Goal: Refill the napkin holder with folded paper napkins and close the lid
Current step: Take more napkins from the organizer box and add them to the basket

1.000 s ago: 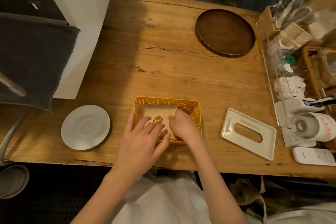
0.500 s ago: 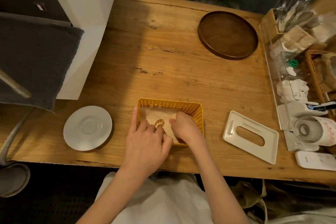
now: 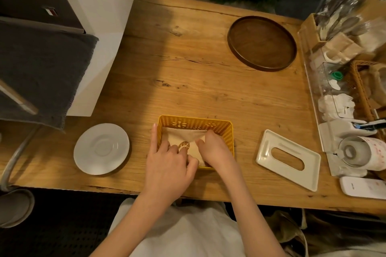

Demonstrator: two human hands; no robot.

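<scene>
Napkin holder [image 3: 196, 124]: yellow plastic basket, rectangular, walls perforated with small holes and flower cut-outs; open at the top.
Position: set on the bench [image 3: 188, 73] near its front edge, between the saucer and the lid.
Napkins [image 3: 177, 136]: beige paper, folded flat, a brown tree-shaped mark printed on the top sheet; laid inside the holder, the floor largely covered. The number of sheets cannot be told.
Left hand [image 3: 167, 165]: index finger held straight along the outside of the holder's left wall; the other fingers bent down onto the top of the napkins, thumb brought to the near edge. Whether the paper is pinched or only pressed cannot be told.
Right hand [image 3: 216, 149]: fingers curled down inside the holder over the right side of the napkins, thumb laid on top, so the paper is gripped; fingertips hidden.
Lid [image 3: 269, 153]: white, rectangular, an oval slot cut through the middle; lying flat on the bench to the right of the holder, apart from it.
Saucer [image 3: 101, 148]: white, round, left of the holder.
Tray [image 3: 262, 43]: round, dark wood, at the far right of the bench.
</scene>
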